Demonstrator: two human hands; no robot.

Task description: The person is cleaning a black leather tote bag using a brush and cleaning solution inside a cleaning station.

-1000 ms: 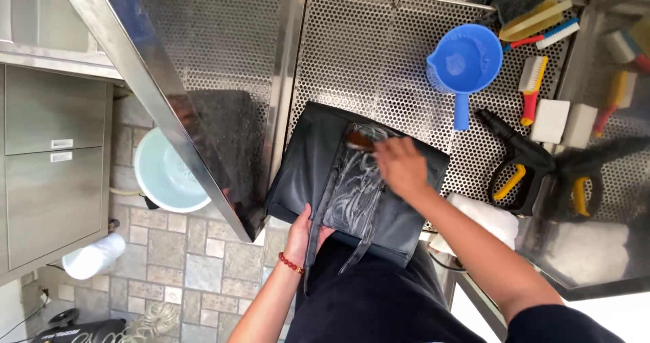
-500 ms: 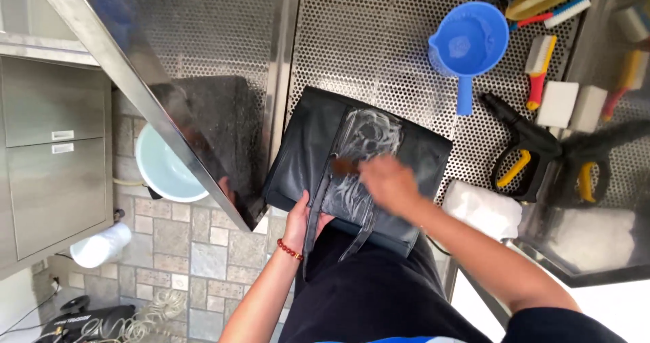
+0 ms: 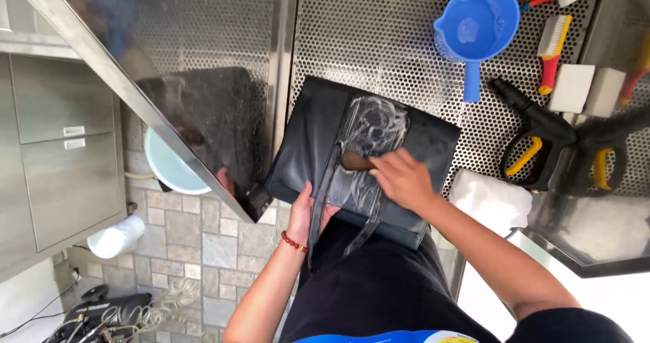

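Handbag (image 3: 318, 140) — dark leather, foam-streaked — under brush (image 3: 357, 161) gripped in right hand (image 3: 401, 178)

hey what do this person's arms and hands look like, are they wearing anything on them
Both arms are bare from wrist to above the elbow, with no gloves on either hand. The left hand has a bracelet of small red beads around its wrist. The right hand shows no jewellery; the edge of a dark short sleeve sits at the upper right arm.
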